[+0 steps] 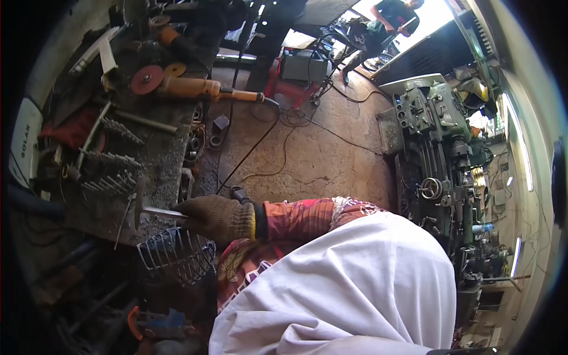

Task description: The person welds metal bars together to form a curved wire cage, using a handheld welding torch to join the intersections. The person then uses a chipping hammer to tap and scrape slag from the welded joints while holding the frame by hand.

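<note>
My right hand (pixel 216 219), in a brown knitted glove with a yellow-edged cuff, is closed around the shiny metal handle of a hammer (pixel 163 212). The hammer's dark, narrow head stands crosswise at the edge of the workbench (pixel 160 160), which is strewn with metal bits. Just below the hammer, a piece of bent metal bars (pixel 177 254) resembles a cage or rack. The right arm, in a patterned red and orange sleeve, reaches in from the right. White cloth (pixel 349 284) covers much of the lower middle. My left hand does not show.
Rows of metal rods (pixel 112 180) and an orange angle grinder (pixel 189 89) with a reddish disc lie on the bench. Cables (pixel 296 118) cross the concrete floor beside a red machine (pixel 293 92). A green lathe (pixel 432 154) stands right. Another person (pixel 390 26) holds something long by the doorway.
</note>
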Tool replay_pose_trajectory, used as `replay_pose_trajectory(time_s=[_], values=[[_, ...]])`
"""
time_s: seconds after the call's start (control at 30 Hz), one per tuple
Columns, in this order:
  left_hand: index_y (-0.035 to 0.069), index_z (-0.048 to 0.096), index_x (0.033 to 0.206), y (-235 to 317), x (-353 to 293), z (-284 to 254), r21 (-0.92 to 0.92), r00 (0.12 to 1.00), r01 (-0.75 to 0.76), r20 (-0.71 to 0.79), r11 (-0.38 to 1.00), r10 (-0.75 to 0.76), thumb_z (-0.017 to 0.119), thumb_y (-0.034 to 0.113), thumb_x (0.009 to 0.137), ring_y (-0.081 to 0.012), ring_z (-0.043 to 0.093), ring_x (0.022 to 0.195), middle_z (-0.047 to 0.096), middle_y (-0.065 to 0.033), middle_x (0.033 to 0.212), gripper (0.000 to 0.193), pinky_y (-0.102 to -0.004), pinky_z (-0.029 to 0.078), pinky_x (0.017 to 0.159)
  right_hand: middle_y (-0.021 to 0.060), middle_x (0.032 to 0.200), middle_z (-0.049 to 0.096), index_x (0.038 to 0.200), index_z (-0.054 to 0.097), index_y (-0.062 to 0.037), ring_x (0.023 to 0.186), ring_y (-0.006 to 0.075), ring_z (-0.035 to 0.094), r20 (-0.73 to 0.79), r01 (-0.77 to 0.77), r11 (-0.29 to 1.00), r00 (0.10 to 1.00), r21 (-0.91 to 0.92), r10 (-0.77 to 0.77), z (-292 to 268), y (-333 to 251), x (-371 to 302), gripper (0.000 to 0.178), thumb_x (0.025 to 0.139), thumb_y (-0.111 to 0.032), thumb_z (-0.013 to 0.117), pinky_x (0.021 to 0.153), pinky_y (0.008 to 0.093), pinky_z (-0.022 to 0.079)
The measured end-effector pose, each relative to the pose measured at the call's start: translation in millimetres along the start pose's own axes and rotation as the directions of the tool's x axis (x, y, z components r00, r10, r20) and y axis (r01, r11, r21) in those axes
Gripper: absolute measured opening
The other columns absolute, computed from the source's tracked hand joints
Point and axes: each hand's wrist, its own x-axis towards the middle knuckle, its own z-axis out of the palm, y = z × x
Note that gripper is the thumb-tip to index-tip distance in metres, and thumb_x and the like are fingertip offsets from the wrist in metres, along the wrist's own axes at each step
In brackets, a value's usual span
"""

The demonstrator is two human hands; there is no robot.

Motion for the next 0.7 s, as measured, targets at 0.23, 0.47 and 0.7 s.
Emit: replay_pose_trajectory(time_s=[0.23, 0.47, 0.7], values=[[0.006, 0.061, 0.08, -14.5, 11.5, -6.1, -0.012, 0.999, -0.031, 0.02, 0.999, 0.031, 0.07, 0.038, 0.082, -0.0201, 0.057, 0.07, 0.058, -0.007, 0.07, 0.034, -0.0406, 0.044, 0.07, 0.0124, 0.097, 0.066, 0.121, 0.058, -0.003, 0.087, 0.0198, 0.062, 0.018, -0.194, 0.871, 0.978, 0.451, 0.208, -14.7, 22.7, -16.4, 0.035, 0.093, -0.023, 0.062, 0.079, 0.0366, 0.05], [0.006, 0.061, 0.077, -10.3, -2.1, -44.0, 0.015, 0.995, -0.093, -0.037, 0.996, 0.093, 0.069, 0.042, 0.085, -0.0171, 0.055, 0.068, 0.057, -0.0058, 0.067, 0.038, -0.0378, 0.044, 0.066, 0.0043, 0.086, 0.061, 0.133, 0.05, -0.0037, 0.074, 0.0132, 0.058, -0.141, -0.002, 0.989, 0.99, 0.145, 0.023, 3.7, 59.4, -30.8, 0.036, 0.098, -0.013, 0.053, 0.067, 0.0295, 0.05], [0.004, 0.057, 0.074, -30.0, -10.6, -35.6, -0.058, 0.999, -0.036, -0.02, 0.998, 0.034, 0.069, 0.044, 0.087, -0.0106, 0.048, 0.064, 0.053, -0.003, 0.064, 0.044, -0.0324, 0.039, 0.058, 0.0127, 0.078, 0.063, 0.117, 0.057, -0.0012, 0.069, 0.0247, 0.064, -0.082, 0.13, 0.98, 0.986, -0.152, -0.143, 5.1, 30.7, -22.4, 0.025, 0.096, -0.013, 0.053, 0.064, 0.0361, 0.049]])
